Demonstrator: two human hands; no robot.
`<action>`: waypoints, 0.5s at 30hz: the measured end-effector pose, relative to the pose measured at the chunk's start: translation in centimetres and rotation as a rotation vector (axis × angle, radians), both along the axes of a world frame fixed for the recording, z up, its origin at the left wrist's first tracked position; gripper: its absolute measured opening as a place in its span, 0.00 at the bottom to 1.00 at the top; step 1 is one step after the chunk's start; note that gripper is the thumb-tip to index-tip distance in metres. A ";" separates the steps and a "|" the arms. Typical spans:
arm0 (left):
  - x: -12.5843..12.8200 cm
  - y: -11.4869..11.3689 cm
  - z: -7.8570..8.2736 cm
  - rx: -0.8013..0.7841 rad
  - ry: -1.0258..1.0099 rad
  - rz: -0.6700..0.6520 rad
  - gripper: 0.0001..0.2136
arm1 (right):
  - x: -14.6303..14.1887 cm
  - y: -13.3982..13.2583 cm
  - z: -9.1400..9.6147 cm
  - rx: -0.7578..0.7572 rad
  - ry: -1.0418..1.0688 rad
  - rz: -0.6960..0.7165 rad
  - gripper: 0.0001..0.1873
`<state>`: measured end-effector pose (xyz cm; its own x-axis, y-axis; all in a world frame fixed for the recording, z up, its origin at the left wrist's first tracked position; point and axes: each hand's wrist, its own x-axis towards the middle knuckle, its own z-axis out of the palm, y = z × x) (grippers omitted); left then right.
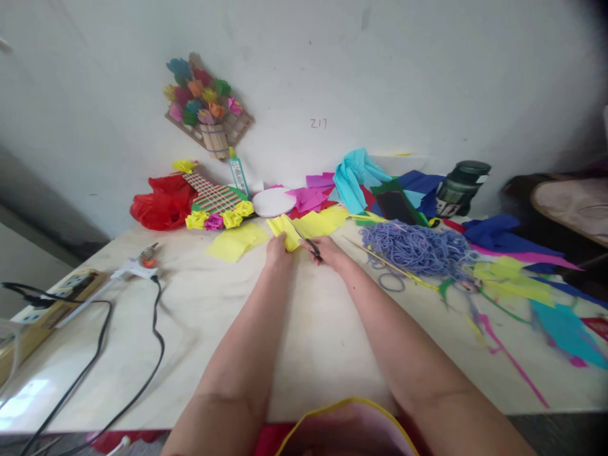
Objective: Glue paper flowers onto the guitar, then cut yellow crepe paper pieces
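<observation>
Held paper point(284, 232): bright yellow. Scissors point(313, 249): black handles. Yarn heap point(413, 248): periwinkle blue. Crumpled sheet point(356, 178): turquoise. Left-side bundle point(164, 206): red. Tabletop point(327, 342): cream, faint grey streaks. Wall flowers point(195, 88): blue, red, orange, yellow, green, pink.

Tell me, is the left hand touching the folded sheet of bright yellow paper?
Touching. The head view shows the left hand gripping the folded sheet at its near left edge, no gap between them.

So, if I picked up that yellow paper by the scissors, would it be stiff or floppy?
Probably floppy: the yellow paper looks creased and folded beside the left hand. It seems thin as well, so it's likely light for its size, and it might tear if you tugged hard.
</observation>
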<state>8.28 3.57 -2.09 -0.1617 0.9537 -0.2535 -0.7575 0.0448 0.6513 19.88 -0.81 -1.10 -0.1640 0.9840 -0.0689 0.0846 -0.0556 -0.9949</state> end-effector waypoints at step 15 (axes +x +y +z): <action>-0.1 0.1 0.1 -0.038 0.019 0.000 0.10 | -0.1 0.2 -0.3 0.023 -0.031 -0.009 0.18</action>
